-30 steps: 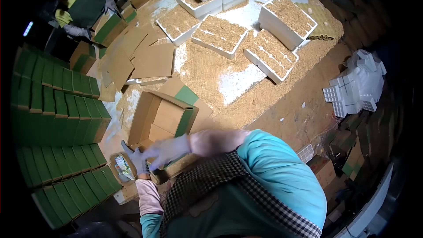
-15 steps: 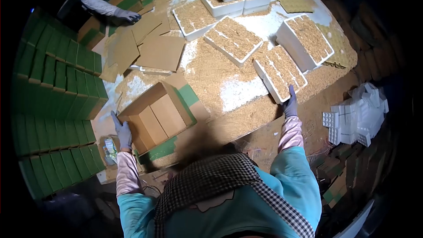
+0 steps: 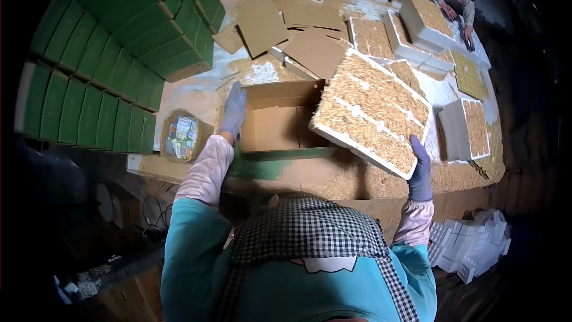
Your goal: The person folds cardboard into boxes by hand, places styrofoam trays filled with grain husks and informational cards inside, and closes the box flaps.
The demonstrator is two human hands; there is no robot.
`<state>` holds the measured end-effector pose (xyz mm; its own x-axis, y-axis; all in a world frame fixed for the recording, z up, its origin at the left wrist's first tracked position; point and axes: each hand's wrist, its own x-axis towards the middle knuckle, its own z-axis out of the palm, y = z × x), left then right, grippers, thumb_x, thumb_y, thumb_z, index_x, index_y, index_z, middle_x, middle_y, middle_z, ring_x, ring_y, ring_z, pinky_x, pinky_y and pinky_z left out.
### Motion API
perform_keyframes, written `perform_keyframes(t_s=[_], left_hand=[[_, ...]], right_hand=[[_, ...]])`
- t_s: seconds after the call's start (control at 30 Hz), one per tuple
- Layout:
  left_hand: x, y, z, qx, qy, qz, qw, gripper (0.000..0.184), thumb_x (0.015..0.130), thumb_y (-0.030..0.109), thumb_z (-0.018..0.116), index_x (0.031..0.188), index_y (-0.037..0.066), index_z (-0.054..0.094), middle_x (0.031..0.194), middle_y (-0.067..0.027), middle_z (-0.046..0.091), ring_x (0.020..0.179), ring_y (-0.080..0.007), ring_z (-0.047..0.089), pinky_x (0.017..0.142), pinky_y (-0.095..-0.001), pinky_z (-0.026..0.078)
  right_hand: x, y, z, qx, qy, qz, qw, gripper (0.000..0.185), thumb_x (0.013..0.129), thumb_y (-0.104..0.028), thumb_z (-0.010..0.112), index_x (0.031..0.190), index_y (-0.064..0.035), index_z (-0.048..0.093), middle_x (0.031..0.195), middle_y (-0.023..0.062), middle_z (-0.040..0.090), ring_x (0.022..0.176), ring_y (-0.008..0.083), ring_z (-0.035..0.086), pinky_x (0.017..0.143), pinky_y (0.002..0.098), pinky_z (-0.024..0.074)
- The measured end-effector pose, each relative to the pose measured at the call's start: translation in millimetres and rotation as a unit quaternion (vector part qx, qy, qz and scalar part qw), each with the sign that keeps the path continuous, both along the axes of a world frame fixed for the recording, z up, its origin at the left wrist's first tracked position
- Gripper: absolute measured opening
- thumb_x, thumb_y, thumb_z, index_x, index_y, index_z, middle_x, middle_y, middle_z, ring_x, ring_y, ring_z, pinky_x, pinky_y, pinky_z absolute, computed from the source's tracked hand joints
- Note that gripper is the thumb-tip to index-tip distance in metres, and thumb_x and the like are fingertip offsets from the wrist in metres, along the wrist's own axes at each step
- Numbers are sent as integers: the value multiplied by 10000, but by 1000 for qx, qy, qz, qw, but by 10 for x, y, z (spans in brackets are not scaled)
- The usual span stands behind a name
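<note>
While our left hand (image 3: 234, 110) sits left of centre with its fingers pretty much straight and lying against the left wall of the open cardboard carton (image 3: 271, 125), our right hand (image 3: 420, 170) has the white foam tray (image 3: 372, 110) by its right corner. On that right one we can see a digit curled up over the edge; the others are tucked out of sight, so we can't tell how they're set. That tray is tilted, right of centre in the frame, full of tan sawdust-like bedding, and it overlaps the carton's right end. Can't tell if they're touching. Just left of the carton we've got a basket (image 3: 205, 137) of printed packets (image 3: 183, 131), with stacked green boxes (image 3: 89, 89) filling the upper left. Loose cardboard sheets (image 3: 262, 27) lie top centre, and a co-worker's hand (image 3: 469, 39) is at upper right, near more foam trays (image 3: 426, 21).
</note>
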<state>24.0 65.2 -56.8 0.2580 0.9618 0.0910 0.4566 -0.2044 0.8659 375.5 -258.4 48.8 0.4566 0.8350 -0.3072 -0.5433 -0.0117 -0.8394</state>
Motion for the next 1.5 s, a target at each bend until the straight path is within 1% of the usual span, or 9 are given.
perform_keyframes(t_s=[0.17, 0.27, 0.5, 0.73, 0.83, 1.1, 1.23, 1.4, 1.5], left_hand=[[-32, 200, -271, -96, -140, -6, 985, 500, 995, 250, 422, 1407, -26, 359, 1441, -191, 408, 1355, -271, 366, 1125, -329, 261], [-79, 247, -599, -309, -568, 25, 762, 474, 999, 168, 415, 1429, -12, 331, 1485, -135, 352, 1384, -224, 314, 1151, -324, 227], [-297, -131, -93, -126, -274, -25, 953, 428, 1003, 136, 430, 1402, -12, 379, 1441, -100, 426, 1318, -194, 396, 1108, -263, 274], [-587, -194, -133, -148, -302, -38, 941, 380, 975, 200, 511, 1301, 5, 502, 1250, -160, 591, 1150, -196, 544, 995, -284, 390], [-1340, -153, 52, 42, -16, 103, 994, 247, 885, 152, 605, 1081, 7, 647, 1004, -84, 673, 913, -221, 633, 853, -267, 475], [-2440, -27, -909, 143, 490, -28, 859, 230, 819, 211, 622, 965, 38, 662, 1000, -136, 669, 940, -315, 625, 788, -368, 500], [-2525, 2, -938, 160, 526, -44, 834, 252, 829, 229, 611, 987, 40, 660, 989, -147, 672, 909, -314, 637, 778, -376, 504], [-2565, -101, -466, 183, 510, 16, 840, 278, 841, 252, 596, 1015, 44, 658, 975, -160, 674, 871, -312, 651, 765, -386, 510], [-2077, -200, 523, -18, 253, 202, 946, 286, 855, 242, 589, 1034, 29, 655, 986, -183, 666, 844, -319, 647, 753, -388, 498]], right_hand=[[-722, 904, 491, -43, -315, 121, 940, 694, 882, -264, 620, 1437, 5, 303, 1363, 147, 468, 1246, 220, 462, 1043, 333, 373], [-950, 1175, 541, -71, -312, 196, 927, 685, 889, -271, 611, 1435, 22, 318, 1423, 146, 396, 1293, 212, 397, 1093, 325, 294], [-1300, 1563, 276, -86, -297, 296, 904, 655, 933, -237, 611, 1443, -25, 260, 1312, 109, 496, 1155, 198, 510, 981, 285, 400], [-542, 1765, -880, -147, -311, 469, 813, 525, 859, -146, 674, 1276, -41, 374, 1064, 186, 648, 913, 249, 649, 777, 361, 532], [-887, 1796, -763, -315, -681, 430, 502, 815, 726, -289, 755, 1347, -46, 286, 1080, 300, 611, 1021, 445, 601, 882, 457, 491], [-1277, 1901, -911, -197, -808, 453, 320, 496, 869, -318, 617, 1192, 46, 519, 864, 124, 711, 819, 293, 698, 676, 348, 546], [-941, 2300, 20, -143, -678, 225, 685, 335, 885, -307, 616, 1172, -137, 579, 842, 90, 680, 727, 265, 678, 656, 388, 530], [107, 3013, -1374, -160, -815, 234, 505, 1038, 678, -274, 791, 1490, -106, 167, 1460, 271, 252, 1354, 489, 216, 1088, 570, 236], [247, 3106, -1685, -127, -827, 296, 460, 873, 725, -73, 648, 1473, -49, 198, 1436, 247, 323, 1312, 419, 341, 1081, 503, 297]])
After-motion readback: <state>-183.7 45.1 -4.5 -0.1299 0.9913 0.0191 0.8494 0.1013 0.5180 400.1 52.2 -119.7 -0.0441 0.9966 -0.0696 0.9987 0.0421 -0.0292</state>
